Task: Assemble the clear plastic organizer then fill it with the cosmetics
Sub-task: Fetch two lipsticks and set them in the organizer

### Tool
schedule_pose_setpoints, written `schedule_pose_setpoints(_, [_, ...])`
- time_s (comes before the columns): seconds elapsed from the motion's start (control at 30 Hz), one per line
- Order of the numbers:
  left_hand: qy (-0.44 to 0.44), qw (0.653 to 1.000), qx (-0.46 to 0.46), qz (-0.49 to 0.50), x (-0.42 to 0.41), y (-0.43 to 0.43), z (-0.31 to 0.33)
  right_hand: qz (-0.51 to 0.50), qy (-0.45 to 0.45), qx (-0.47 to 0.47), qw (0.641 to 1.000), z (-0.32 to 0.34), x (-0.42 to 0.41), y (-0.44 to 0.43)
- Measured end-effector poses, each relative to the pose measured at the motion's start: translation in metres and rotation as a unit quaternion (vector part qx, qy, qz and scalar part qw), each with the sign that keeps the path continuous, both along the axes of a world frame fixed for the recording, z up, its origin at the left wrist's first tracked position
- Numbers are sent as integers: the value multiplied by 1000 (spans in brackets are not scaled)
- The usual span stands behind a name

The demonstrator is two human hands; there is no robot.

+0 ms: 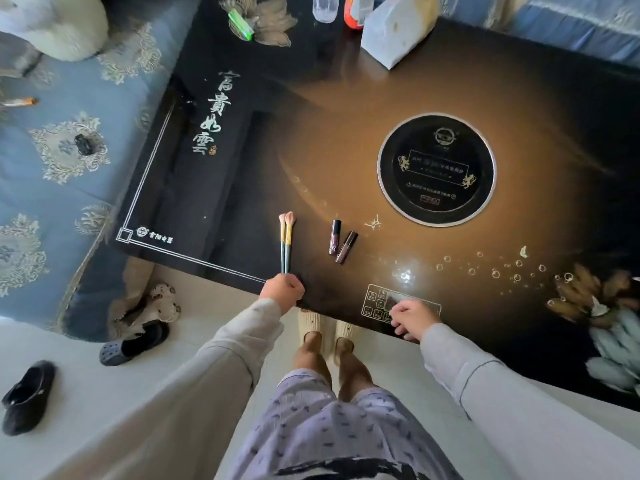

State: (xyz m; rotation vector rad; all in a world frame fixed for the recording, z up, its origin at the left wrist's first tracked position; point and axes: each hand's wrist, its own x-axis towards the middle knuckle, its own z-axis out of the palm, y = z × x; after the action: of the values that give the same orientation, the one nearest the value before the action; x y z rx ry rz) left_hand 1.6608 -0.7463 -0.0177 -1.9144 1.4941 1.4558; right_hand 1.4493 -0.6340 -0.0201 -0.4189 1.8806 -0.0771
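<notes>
Closest to me are the shorts (329, 427), pale purple with small dark marks, and under them two feet in cream slippers (311, 329) on the white floor (214, 341). From where I sit, both arms in light sleeves reach out to the near edge of the dark, shiny bench (346, 133). I see the left hand (282, 289) curled tight round the ends of two brushes (286, 244). The brushes sit side by side and touch, with their pink tips pointing away from me. I cannot tell if they lie on the bench or are held just above it. The right hand (410, 320) is at the bench edge on the button panel (375, 306). Its fingers are loosely bent and touch the bench, and I see nothing in it. Two dark tubes (334, 237) lie on the bench just right of the brushes. One is straight and the other leans, and their near ends are close together. Farther back and to the right is a round black plate (437, 169) with a silver rim. At the far edge I see a green stick (241, 24), a clear bottle (325, 6), an orange bottle (356, 12) and a white bag (394, 29). Left of the bench is a blue couch (69, 150), and two dark shoes (133, 344) lie on the floor, well apart.
</notes>
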Motion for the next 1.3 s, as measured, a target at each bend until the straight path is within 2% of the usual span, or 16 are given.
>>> schedule_pose_setpoints(0.3, [2, 997, -68, -35, -70, -63, -33, -24, 51, -82, 995, -30, 21, -106])
schedule_pose_setpoints(0.5, [-22, 993, -110, -48, -85, -62, -49, 8, 137, -51, 989, -42, 33, -125])
schedule_pose_setpoints(0.73, [-44, 979, -138, -147, -86, -58, -54, 37, 168, -37, 984, -48, 39, -123])
schedule_pose_setpoints(0.93, [-20, 985, -69, -155, -61, -49, -42, 16, 113, -110, 987, -31, 34, -87])
schedule_pose_setpoints(1.03, [2, 988, -25, -151, -35, -34, -32, -12, 63, -108, 992, -18, 29, -51])
schedule_pose_setpoints(1.17, [-14, 988, 15, -150, 9, -4, -12, -17, 94, -71, 993, -1, 23, 11])
schedule_pose_setpoints(1.3, [-33, 991, 28, -130, 44, 25, 6, -70, 114, -46, 990, 16, 25, 61])
